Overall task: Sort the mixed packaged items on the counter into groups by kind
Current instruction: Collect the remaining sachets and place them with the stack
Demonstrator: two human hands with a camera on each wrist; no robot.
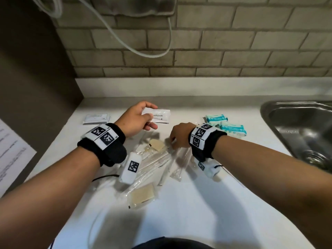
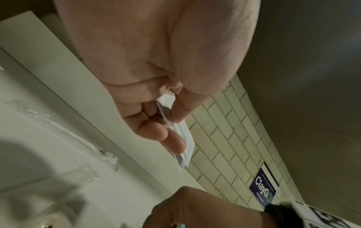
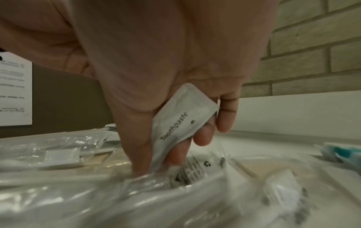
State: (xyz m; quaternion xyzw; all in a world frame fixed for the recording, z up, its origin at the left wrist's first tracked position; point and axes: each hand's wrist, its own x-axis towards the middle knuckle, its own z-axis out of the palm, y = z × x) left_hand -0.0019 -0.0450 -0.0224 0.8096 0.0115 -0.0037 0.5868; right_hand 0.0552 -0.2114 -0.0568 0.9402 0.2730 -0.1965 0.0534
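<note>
My left hand [image 1: 150, 115] is raised over the back of the counter and pinches a few white toothpaste sachets [image 1: 160, 116] between thumb and fingers; the left wrist view shows them edge-on [image 2: 180, 137]. My right hand [image 1: 177, 141] is down in the mixed pile of clear-wrapped toothbrushes [image 1: 161, 162]. It grips one white sachet printed "Toothpaste" [image 3: 175, 125] between thumb and fingers, fingertips among the crinkled wrappers. Beige pads in clear wrap lie in the pile [image 1: 142, 194], [image 1: 157, 144].
Teal wipe packs [image 1: 226, 125] sit grouped at the back right. A stack of flat white sachets [image 1: 96, 119] lies at the back left. A steel sink [image 1: 296, 126] is on the right, a printed sheet [image 1: 12, 151] hangs on the left panel, and a brick wall stands behind.
</note>
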